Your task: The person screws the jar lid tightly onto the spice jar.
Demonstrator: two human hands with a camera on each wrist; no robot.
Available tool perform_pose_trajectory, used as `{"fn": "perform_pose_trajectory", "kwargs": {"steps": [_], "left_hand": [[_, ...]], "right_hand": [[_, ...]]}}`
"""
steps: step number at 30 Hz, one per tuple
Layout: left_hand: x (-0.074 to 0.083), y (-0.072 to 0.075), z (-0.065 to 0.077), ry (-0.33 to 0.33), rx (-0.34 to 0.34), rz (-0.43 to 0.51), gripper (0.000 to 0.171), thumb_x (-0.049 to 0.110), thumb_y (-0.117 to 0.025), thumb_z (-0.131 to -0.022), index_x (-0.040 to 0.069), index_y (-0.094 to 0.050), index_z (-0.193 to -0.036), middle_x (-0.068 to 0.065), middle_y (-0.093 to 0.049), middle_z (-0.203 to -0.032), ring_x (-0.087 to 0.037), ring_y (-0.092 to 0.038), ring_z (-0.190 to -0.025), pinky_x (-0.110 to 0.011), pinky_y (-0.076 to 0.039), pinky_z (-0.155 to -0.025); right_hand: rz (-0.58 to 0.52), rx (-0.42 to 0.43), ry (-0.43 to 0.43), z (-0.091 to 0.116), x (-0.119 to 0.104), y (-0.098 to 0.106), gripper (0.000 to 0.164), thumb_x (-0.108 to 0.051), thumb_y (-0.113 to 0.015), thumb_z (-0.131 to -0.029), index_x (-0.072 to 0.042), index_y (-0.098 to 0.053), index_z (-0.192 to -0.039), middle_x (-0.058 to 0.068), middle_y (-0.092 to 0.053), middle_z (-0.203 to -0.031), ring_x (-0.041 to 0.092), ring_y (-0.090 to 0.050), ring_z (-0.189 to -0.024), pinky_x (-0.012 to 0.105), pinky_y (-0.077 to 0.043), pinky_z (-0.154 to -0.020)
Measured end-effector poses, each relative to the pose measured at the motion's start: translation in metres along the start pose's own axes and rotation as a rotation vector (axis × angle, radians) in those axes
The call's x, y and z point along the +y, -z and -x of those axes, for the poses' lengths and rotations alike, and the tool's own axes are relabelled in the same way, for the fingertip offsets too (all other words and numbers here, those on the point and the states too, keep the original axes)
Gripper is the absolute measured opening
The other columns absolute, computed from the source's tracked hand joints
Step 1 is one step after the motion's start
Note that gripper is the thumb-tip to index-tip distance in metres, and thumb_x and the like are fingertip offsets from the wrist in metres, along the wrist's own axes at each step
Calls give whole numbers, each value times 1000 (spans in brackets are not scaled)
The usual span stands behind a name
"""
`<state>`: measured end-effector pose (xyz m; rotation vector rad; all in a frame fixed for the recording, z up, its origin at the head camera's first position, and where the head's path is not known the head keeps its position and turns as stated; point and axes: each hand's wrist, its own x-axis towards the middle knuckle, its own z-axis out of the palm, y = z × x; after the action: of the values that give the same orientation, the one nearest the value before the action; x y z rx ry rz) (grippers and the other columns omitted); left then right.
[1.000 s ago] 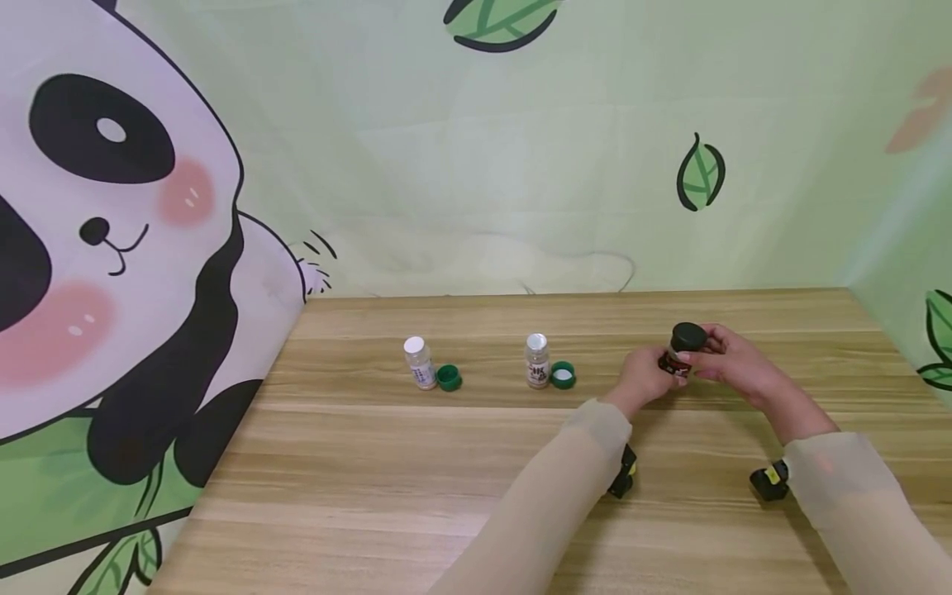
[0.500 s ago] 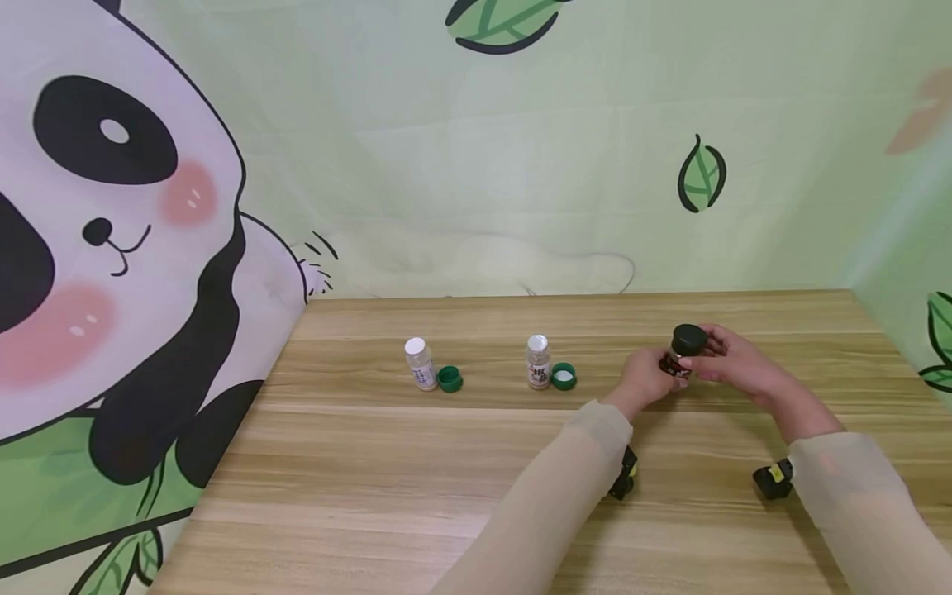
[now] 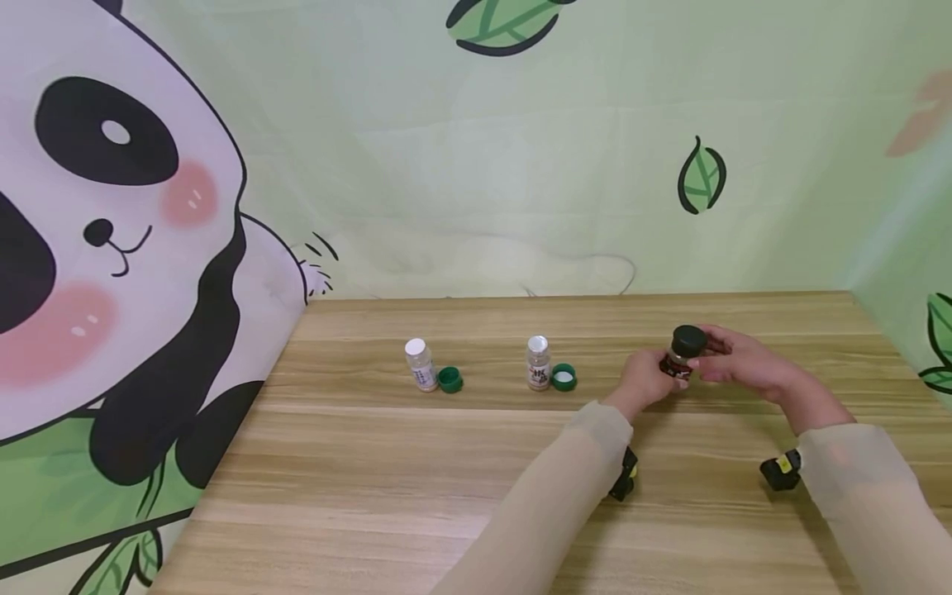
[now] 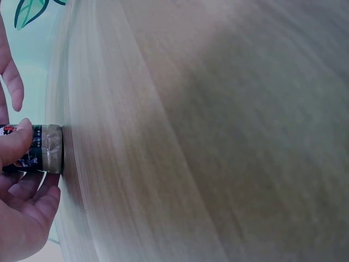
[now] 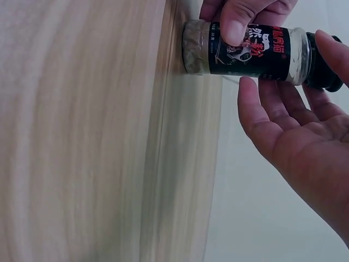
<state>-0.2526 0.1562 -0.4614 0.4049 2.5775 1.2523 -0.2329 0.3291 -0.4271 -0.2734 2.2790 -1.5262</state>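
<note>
A spice jar [image 5: 278,54] with a black label and pale powder inside stands upright at the right of the table, its base right at the wood. My left hand [image 3: 645,382] grips its body from the left, thumb across the label in the right wrist view. On top sits a black cap [image 3: 689,339]. From the right, my right hand [image 3: 749,370] has its thumb and index finger at that cap, while the other fingers spread loosely below in the right wrist view. Part of the label is hidden by the left hand's fingers.
Left of the hands stands a small clear jar [image 3: 539,368] with a silvery top, a green cap [image 3: 564,378] lying beside it. Farther left are a white-topped jar [image 3: 421,368] and another green cap [image 3: 449,380]. A panda-printed backdrop [image 3: 446,207] rises behind the wooden table [image 3: 357,471].
My right hand and wrist have shifted slightly right, its thumb sliding back toward the jar's right side. The left hand and the jar stay in place.
</note>
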Motion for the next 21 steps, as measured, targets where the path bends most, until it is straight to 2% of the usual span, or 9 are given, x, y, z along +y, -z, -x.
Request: {"fn": "perform_pose_trajectory", "kwargs": {"steps": [11,21], "left_hand": [[0,-1,-1,12,-1,-4,31,13,-83,-86,7,-75,-115,-6,-78,-112,-10,-68,-100,-13,-49,-86],[-1,-2,-3,2,2,-3,30,12,-83,-85,5,-75,-113,-6,-79,-109,-8,-66,-94,-12,-48,-82]], "right_hand": [[30,29,7,0,1,-2,63,-9,-53,-104,16,-21,-153,44,-33,-153,-17,-52,-104,21,-56,-89],[41,74,-1,-1,4,-6,57,-9,-53,-104,13,-26,-150,39,-39,-151,-15,-54,-104,22,-56,-88]]}}
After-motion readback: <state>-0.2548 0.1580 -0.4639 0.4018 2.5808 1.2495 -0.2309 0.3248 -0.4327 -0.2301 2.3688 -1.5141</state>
